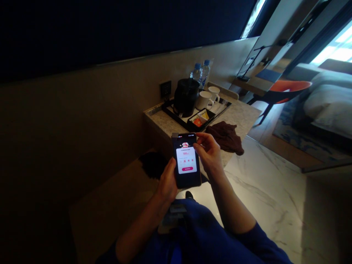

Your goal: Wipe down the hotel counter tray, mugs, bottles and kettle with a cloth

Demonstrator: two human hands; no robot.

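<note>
Beside a stone-topped counter (249,112), a person in blue looks down over a smartphone (187,179), held upright above the counter's near edge, its lit screen facing them. The left hand (168,179) grasps its lower left side, thumb laid along the edge. The right hand (210,152) is bent at the upper right corner, fingertips against the phone; from where I stand, I can't tell whether it grips or merely touches. Just beyond that hand lies a crumpled brown cloth (227,137). Behind the phone sits a dark-rimmed tray (179,120) with a black kettle (185,101), two white mugs (204,99) and a small black box (209,120) of sachets (197,121). Two blue-capped water bottles (205,75) stand near the wall.
</note>
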